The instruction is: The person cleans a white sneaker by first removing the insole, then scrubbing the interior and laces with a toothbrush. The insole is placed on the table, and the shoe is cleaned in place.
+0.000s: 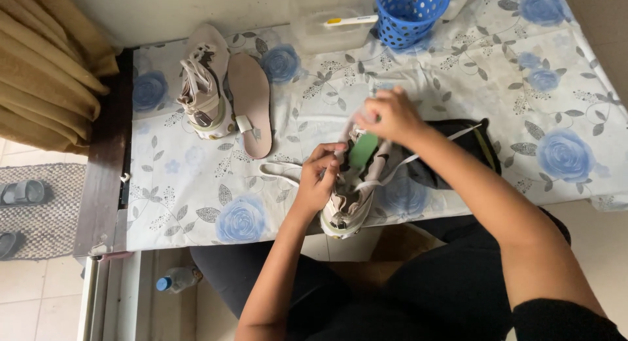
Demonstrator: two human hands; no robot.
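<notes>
Shoe (347, 207) in beige and white is lying at the near edge of the surface (458, 86), between both hands, with its long axis running from the person's body away toward the far side, the toe end hanging a little over the edge. Left hand (318, 177) is closing on the left side of the shoe's opening and is pinching the material there. Right hand (391, 115) is reaching from the right and is closing its fingers on the top of a green insole (364, 150), which is standing in the opening. Right hand is sitting farther from the body, left hand nearer. White laces (281, 173) are trailing to the left of the shoe, and a black bag (451, 151) is lying just behind it, to the right.

Second shoe (204, 86) is resting well apart at the far left, with a tan insole (251, 102) lying just beside it and carrying a small white tag. Blue perforated basket (411, 11) is standing at the far edge, beside a clear plastic box (333, 24) with a white and yellow label strip. Clear bottle with a blue cap (175, 280) is lying on the floor
</notes>
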